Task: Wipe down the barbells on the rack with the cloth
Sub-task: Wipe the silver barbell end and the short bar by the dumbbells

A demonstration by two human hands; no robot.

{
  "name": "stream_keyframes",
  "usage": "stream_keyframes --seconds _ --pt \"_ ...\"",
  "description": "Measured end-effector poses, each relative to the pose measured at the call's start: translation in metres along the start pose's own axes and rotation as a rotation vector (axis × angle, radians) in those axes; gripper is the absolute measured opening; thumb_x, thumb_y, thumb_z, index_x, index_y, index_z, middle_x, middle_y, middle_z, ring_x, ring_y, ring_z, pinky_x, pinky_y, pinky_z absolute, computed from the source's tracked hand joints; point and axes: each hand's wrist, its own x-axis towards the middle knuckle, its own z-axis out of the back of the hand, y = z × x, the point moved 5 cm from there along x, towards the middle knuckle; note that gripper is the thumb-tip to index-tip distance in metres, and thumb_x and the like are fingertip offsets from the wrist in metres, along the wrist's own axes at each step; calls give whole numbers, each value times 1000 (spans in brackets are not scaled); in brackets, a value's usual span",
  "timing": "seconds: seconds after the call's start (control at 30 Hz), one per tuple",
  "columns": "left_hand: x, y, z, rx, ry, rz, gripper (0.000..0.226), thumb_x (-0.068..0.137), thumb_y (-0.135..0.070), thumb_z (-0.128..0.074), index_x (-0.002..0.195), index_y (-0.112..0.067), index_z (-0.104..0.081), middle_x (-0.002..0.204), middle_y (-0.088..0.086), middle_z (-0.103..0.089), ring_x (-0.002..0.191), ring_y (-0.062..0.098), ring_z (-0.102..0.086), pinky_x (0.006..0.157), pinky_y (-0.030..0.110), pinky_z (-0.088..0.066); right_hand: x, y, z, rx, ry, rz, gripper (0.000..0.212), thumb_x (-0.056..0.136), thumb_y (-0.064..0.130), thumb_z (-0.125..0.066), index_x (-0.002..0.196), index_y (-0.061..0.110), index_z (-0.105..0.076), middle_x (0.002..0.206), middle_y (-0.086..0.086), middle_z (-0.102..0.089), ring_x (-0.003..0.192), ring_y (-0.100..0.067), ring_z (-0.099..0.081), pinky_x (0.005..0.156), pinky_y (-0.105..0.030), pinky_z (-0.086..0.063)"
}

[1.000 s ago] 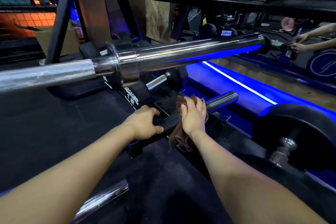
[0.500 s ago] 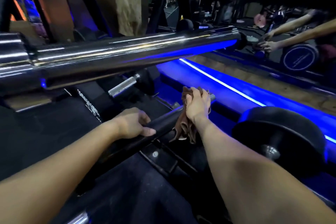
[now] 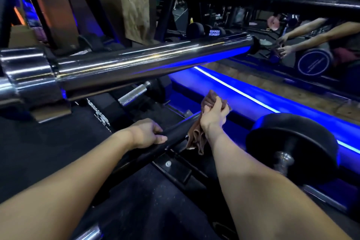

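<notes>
A thick chrome bar (image 3: 148, 62) runs across the upper left of the scene, its collar at the left, its far end reaching right toward a mirror (image 3: 311, 45). Below it a blue light strip (image 3: 253, 99) glows along the floor. At the near right sits a black dumbbell (image 3: 292, 148). Between these, low on the rack (image 3: 175, 169), lies a dark bar (image 3: 173, 132) slanting from near left to far right. The left hand (image 3: 148, 132) curls over this bar, thumb along its near side. Just right of it, the right hand (image 3: 214, 117) grips a brown cloth (image 3: 196, 138) wrapped around the bar's far end, loose folds hanging beneath.
</notes>
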Motion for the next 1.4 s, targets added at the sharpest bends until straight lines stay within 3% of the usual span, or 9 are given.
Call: stream_keyframes --seconds 0.17,0.4,0.53,0.67,0.8,1.0,1.13,1.27,1.4 --pt "-22 5 -3 23 -105 24 42 95 -33 -54 132 -14 -53 134 6 -55 124 19 -51 102 23 -36 -62 6 -12 -129 136 100 54 99 16 -43 148 28 -27 158 -3 -1 139 -29 -19 107 -20 -13" --pt "-99 53 9 77 -291 95 44 87 -42 -62 125 -20 -59 124 2 -55 117 22 -53 97 34 -44 -156 10 -34 -223 265 237 54 98 20 -45 148 28 -27 158 -7 1 139 -35 -17 114 -30 -11" --pt "-141 73 8 69 -364 128 53 84 -49 -62 128 -20 -56 124 6 -50 120 24 -46 102 35 -39 -204 15 -45 -264 322 297 52 99 22 -43 148 30 -26 158 -6 2 142 -31 -10 113 -31 -12" --pt "-166 75 4 -55 -412 136 73 77 -36 -76 137 -14 -42 133 6 -44 124 23 -45 105 32 -36 -241 21 -52 -311 400 352 52 100 21 -42 148 30 -24 158 -9 2 142 -32 -5 113 -31 -7" --pt "-170 78 8 -103 -432 186 62 77 -31 -76 129 -11 -50 127 7 -53 116 24 -52 96 31 -40 -275 22 -56 -265 505 437 52 100 15 -41 146 34 -28 157 -7 -1 140 -33 -5 116 -32 -8" --pt "-158 88 16 -214 -252 289 44 92 -35 -59 127 -9 -56 126 6 -60 115 22 -55 93 26 -39 -267 27 -60 -315 537 576 43 100 18 -41 142 29 -41 157 -4 -13 142 -28 -8 117 -30 -7" --pt "-144 87 18 -62 -146 342 37 101 -33 -39 118 -5 -57 125 15 -55 119 29 -48 93 27 -36 -243 28 -63 -344 487 607 42 100 20 -42 141 27 -42 155 -8 -19 142 -31 -10 117 -31 -5" --pt "-123 72 23 83 -268 246 30 97 -31 -44 121 -17 -57 125 13 -48 127 29 -39 106 39 -35 -202 22 -53 -307 383 579 42 98 17 -45 140 23 -46 152 -13 -23 141 -34 -13 116 -30 -6" --pt "-99 34 19 134 -327 142 38 96 -29 -49 131 -16 -51 132 10 -45 124 28 -44 103 38 -38 -156 20 -44 -325 355 496 45 98 18 -43 143 23 -41 154 -14 -16 143 -32 -9 117 -29 -6"
